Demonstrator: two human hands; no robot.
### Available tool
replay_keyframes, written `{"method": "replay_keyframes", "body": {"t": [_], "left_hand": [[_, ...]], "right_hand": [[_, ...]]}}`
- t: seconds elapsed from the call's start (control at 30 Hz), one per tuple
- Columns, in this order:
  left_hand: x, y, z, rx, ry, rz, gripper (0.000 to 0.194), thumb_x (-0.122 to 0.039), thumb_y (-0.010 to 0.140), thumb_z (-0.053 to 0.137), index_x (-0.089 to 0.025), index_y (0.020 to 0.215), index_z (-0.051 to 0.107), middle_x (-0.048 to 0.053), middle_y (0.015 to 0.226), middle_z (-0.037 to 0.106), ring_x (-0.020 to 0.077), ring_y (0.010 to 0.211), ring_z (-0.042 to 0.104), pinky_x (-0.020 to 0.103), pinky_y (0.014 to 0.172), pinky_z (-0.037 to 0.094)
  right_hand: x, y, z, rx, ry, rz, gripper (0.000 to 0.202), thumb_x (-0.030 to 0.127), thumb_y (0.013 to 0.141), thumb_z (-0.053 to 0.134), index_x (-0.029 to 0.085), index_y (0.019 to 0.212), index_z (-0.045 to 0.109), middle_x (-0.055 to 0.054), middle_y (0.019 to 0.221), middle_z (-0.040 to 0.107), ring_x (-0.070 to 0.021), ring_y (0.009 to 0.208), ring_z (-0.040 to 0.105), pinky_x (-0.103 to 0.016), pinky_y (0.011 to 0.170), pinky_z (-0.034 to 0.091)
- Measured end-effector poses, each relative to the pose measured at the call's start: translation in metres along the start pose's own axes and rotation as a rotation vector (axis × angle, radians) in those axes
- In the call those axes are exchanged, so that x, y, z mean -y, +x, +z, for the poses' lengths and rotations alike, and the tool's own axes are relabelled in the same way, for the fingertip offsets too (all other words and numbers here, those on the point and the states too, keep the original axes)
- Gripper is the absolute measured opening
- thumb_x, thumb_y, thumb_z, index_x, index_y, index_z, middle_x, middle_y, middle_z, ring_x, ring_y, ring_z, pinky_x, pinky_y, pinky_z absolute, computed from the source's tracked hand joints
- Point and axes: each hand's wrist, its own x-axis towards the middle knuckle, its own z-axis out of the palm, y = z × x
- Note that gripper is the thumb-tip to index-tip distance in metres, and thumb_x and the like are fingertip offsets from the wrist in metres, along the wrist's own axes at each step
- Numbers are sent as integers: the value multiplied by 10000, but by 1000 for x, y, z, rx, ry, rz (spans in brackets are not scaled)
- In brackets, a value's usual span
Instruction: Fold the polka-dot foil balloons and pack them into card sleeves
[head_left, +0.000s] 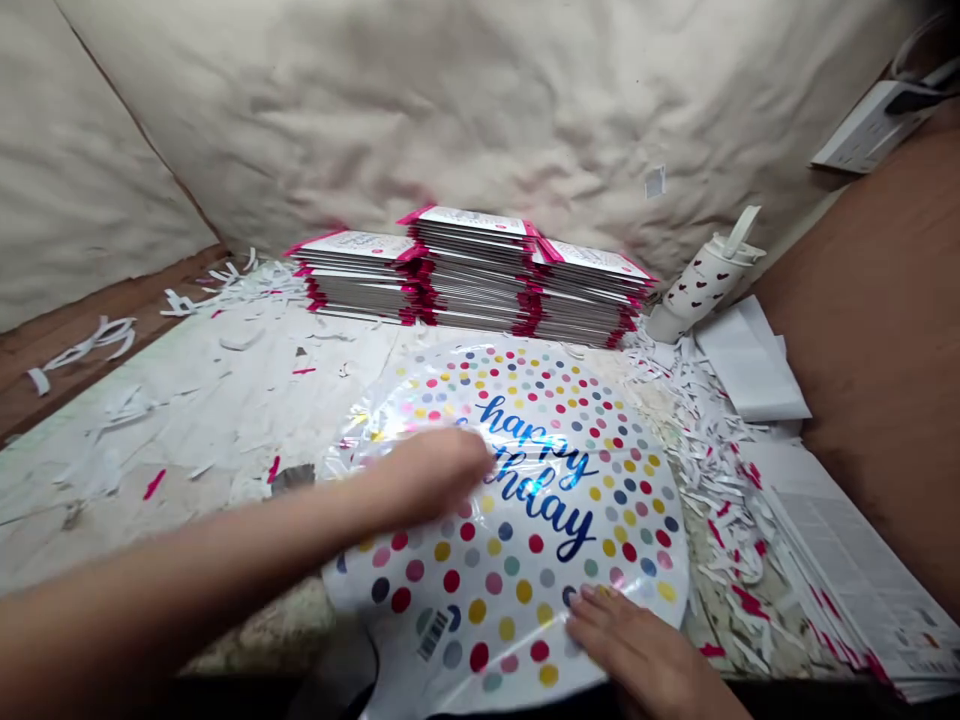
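Note:
A flat, round foil balloon [510, 566] lies in front of me, white with coloured dots and blue "happy birthday" lettering. Its shiny surface has a few wrinkles, and a barcode label [433, 634] shows near the lower left. My left hand [442, 468] is over the middle of the balloon, across the start of the lettering. It looks closed like a fist and a little blurred; anything inside it is hidden. Along the lower right edge, my right hand [637, 640] lies flat on the balloon with fingers stretched out.
Three stacks of pink-edged packets [476, 275] stand against the paper-covered wall. A white tumbler with hearts [705, 280] leans at the right, near folded white paper [752, 362]. Shredded paper [720, 500] litters the table. Printed sheets [855, 550] lie at right, below a power strip [870, 125].

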Motion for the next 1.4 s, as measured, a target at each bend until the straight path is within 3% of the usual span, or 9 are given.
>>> {"method": "replay_keyframes", "body": {"t": [0.1, 0.2, 0.47, 0.6, 0.7, 0.9, 1.2, 1.3, 1.4], "left_hand": [[-54, -69, 48, 398, -40, 330, 193, -282, 722, 590, -175, 873, 644, 64, 777, 653, 177, 663, 567, 254, 631, 467], [-66, -94, 64, 475, -70, 248, 277, -109, 734, 496, -163, 976, 620, 87, 873, 655, 191, 784, 582, 264, 713, 461], [-37, -65, 51, 672, -342, -247, 86, -211, 686, 578, -173, 680, 655, -12, 657, 613, 125, 646, 544, 198, 583, 381], [-27, -53, 51, 800, -672, -482, 216, -366, 665, 615, -157, 718, 599, -32, 602, 561, 103, 552, 488, 193, 498, 339], [-30, -45, 50, 674, -669, -606, 214, -316, 601, 634, -178, 647, 477, -67, 513, 475, 89, 466, 423, 189, 426, 277], [-47, -40, 39, 465, -331, -292, 204, -312, 674, 569, -176, 591, 442, -62, 535, 430, 93, 531, 408, 195, 459, 260], [-8, -107, 12, 341, 202, -146, 358, -133, 813, 381, -190, 1148, 494, 91, 1067, 602, 223, 957, 563, 335, 792, 438], [-4, -129, -8, 72, 290, -51, 467, -240, 797, 521, -198, 1248, 411, 122, 1228, 511, 270, 1112, 480, 415, 908, 407], [-33, -133, -13, -204, 178, 270, 290, -191, 759, 609, -205, 1036, 524, 65, 1007, 611, 202, 966, 546, 371, 909, 425]], "right_hand": [[5, 4, -7, -40, 158, 159, 404, 80, 821, 387, 143, 1190, 538, -86, 1122, 644, -160, 1043, 602, -240, 883, 505], [11, 5, -6, -37, 252, 220, 412, 65, 812, 381, 153, 1176, 552, -78, 1140, 635, -168, 1079, 580, -278, 917, 492], [14, 4, -3, 79, 376, 272, 435, 63, 815, 393, 192, 1187, 578, -64, 1181, 611, -176, 1111, 557, -325, 984, 430], [11, 17, -25, 255, 575, 414, 481, 325, 747, 642, 256, 1215, 553, -42, 1186, 612, -221, 1080, 576, -326, 935, 457], [16, 39, -34, 317, 570, 525, 696, 531, 647, 685, 242, 1255, 510, -68, 1158, 623, -260, 1014, 599, -344, 854, 486], [29, 78, -16, 67, 499, 482, 246, 320, 872, 467, 213, 1022, 630, -43, 967, 675, -175, 859, 619, -272, 758, 457], [25, 74, -19, -180, 652, 700, 218, 299, 872, 461, 188, 737, 592, -3, 713, 611, -134, 675, 551, -220, 602, 404], [25, 71, -25, -192, 650, 714, 227, 321, 884, 441, 193, 727, 545, 8, 682, 566, -128, 642, 514, -221, 593, 391], [27, 73, -27, -154, 619, 690, 205, 304, 902, 399, 204, 759, 507, 17, 670, 530, -127, 615, 492, -227, 580, 375]]}}
